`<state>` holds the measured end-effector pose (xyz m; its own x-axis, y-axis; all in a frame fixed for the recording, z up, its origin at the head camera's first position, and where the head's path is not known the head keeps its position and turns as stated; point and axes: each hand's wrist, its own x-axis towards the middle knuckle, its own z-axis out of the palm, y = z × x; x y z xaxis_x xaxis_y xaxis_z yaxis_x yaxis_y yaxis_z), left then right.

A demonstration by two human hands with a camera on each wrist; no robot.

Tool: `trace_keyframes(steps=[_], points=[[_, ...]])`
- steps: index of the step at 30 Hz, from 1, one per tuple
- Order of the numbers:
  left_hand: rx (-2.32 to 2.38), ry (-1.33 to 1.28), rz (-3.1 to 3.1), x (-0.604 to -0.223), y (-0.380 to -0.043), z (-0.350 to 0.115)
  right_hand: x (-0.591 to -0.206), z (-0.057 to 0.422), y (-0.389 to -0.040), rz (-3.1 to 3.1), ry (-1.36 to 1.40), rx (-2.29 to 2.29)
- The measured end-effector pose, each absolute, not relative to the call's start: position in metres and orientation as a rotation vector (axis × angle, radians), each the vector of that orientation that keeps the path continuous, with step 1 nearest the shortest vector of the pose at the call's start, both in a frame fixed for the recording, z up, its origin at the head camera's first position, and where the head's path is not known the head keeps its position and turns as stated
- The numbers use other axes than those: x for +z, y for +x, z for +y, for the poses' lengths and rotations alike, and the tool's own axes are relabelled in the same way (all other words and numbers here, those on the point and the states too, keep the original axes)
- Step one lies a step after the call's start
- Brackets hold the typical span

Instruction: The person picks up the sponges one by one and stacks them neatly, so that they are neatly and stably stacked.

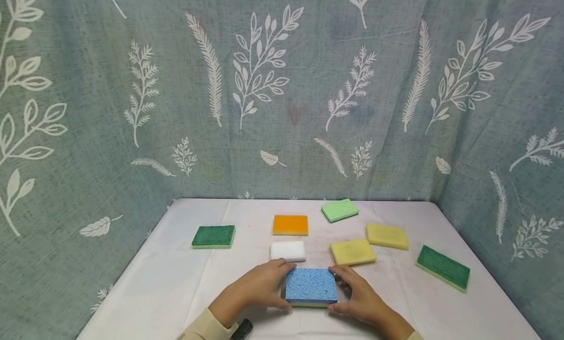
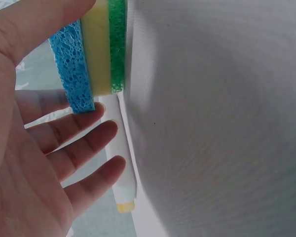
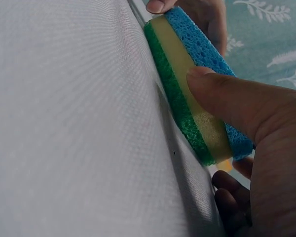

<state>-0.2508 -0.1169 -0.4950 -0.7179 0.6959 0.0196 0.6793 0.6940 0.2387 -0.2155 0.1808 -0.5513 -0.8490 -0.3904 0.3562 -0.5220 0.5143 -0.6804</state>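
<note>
A blue sponge [image 1: 311,285] lies flat at the near middle of the table, on top of a yellow layer [image 3: 176,59] and a green layer [image 3: 172,89], as the right wrist view shows. My left hand [image 1: 266,287] holds the stack's left end, thumb at the near edge and index finger at the far one. At the opposite end my right hand [image 1: 359,298] grips it the same way, its thumb across the yellow and blue sides in the right wrist view. The green underside sits close over the white cloth. Just beyond my left fingertips lies a white sponge [image 1: 288,251].
Behind the white sponge is an orange sponge [image 1: 291,225]. Two yellow sponges [image 1: 352,252] lie right of centre, with a light green one [image 1: 340,210] farther back. Dark green sponges lie at left [image 1: 213,236] and right [image 1: 443,268]. Leaf-patterned curtains [image 1: 282,95] enclose the table.
</note>
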Motion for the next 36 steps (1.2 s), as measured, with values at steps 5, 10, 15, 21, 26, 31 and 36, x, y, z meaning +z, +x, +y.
trace_keyframes(steps=[5, 10, 15, 21, 26, 31, 36], points=[[0.354, 1.175, 2.827, -0.496, -0.253, -0.119, -0.550, 0.181, -0.216, -2.598, 0.784, 1.272], [0.387, 1.166, 2.824, -0.499, -0.256, -0.130, -0.550, 0.181, -0.215, -2.625, 0.773, 1.277], [0.416, 1.104, 2.835, -0.497, -0.260, -0.141, -0.551, 0.182, -0.216, -2.602, 0.789, 1.267], [0.472, 1.036, 2.858, -0.496, -0.266, -0.149, -0.550, 0.183, -0.216, -2.573, 0.808, 1.302], [0.540, 1.017, 2.853, -0.493, -0.277, -0.153, -0.549, 0.182, -0.215, -2.556, 0.808, 1.365], [0.611, 0.962, 2.859, -0.491, -0.293, -0.154, -0.549, 0.182, -0.216, -2.549, 0.819, 1.377], [0.663, 0.942, 2.869, -0.493, -0.311, -0.151, -0.548, 0.182, -0.217, -2.555, 0.794, 1.388]])
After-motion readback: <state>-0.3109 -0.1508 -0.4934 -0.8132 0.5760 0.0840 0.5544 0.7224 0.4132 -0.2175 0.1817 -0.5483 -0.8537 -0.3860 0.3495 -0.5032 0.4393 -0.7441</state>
